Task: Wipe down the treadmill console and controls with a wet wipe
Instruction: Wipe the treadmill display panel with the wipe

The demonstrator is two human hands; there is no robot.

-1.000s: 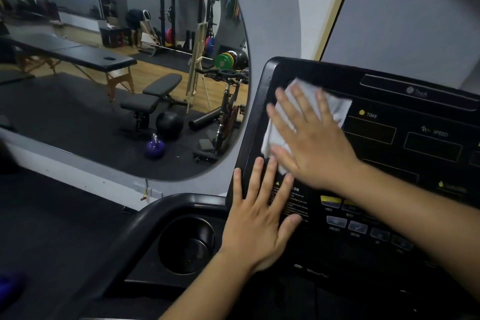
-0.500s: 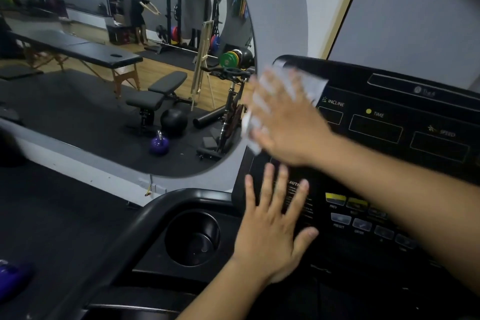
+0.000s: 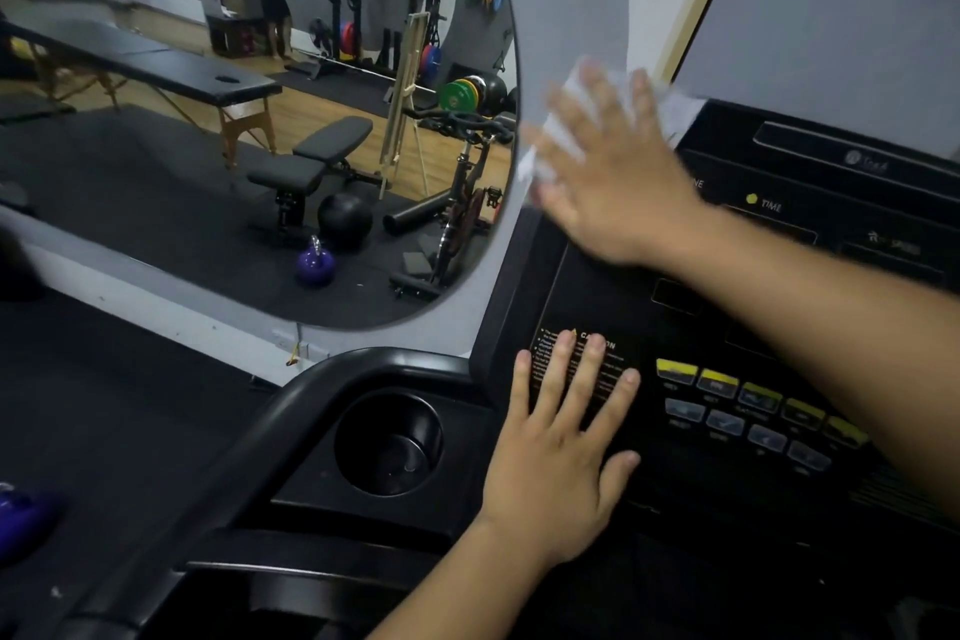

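The black treadmill console fills the right side, with display windows above and rows of yellow and grey buttons below. My right hand lies flat and blurred at the console's upper left corner, pressing a white wet wipe that sticks out past the fingers and over the console's edge. My left hand rests flat, fingers spread, on the caution label at the lower left of the console, holding nothing.
A round cup holder sits left of the console, bordered by a curved black handrail. A large round mirror on the wall ahead reflects gym benches, a bike, weights and a person. A purple kettlebell lies at far left.
My right hand has slid the wipe up and to the left, from the display area to the console's top left corner. My left hand stays in place.
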